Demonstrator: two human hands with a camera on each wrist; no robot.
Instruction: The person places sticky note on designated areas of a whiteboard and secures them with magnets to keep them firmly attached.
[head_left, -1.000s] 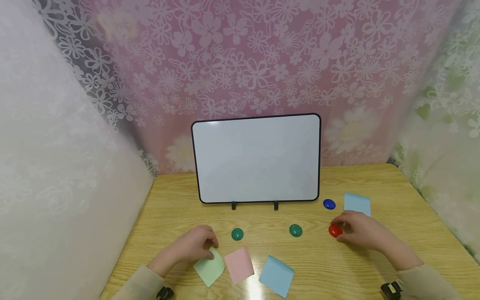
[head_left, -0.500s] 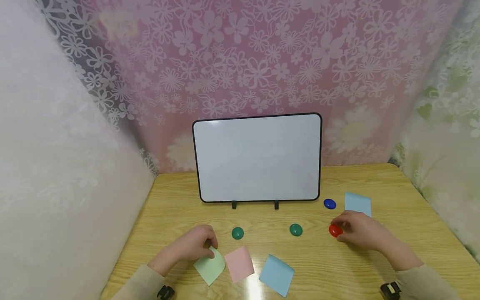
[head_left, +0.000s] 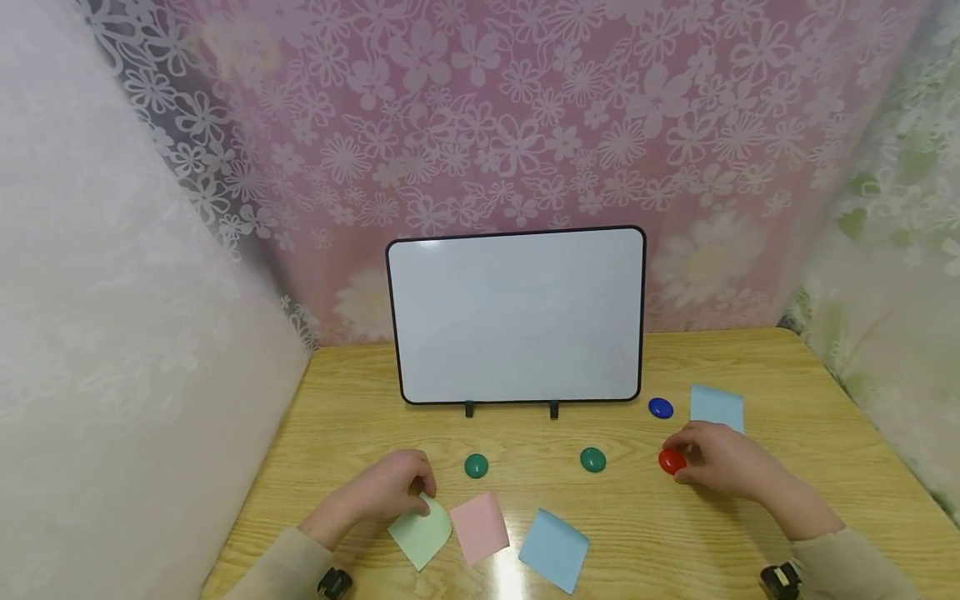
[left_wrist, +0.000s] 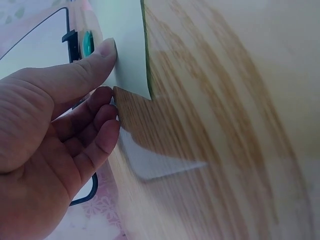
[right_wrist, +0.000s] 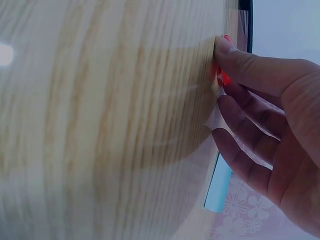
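My left hand (head_left: 390, 487) is at the light green sticky note (head_left: 420, 533) lying on the table. In the left wrist view its thumb lies on the green paper and the curved fingers meet the edge, pinching it. On the right, my right hand (head_left: 720, 458) holds a round red magnet (head_left: 671, 462) between thumb and forefinger, down at the tabletop. The right wrist view shows the magnet's red rim (right_wrist: 226, 77) partly hidden by the thumb. A pink sticky note (head_left: 480, 529) lies just right of the green one.
A framed whiteboard (head_left: 517, 317) stands upright on small black feet at the back. Two green magnets (head_left: 476, 466) and a blue magnet (head_left: 661, 408) lie before it. One blue sticky note (head_left: 555, 550) is at the front, another blue note (head_left: 717, 407) behind my right hand.
Both hands keep their places on the green sticky note and the red magnet. Only a slight shift of the whole head view is visible.
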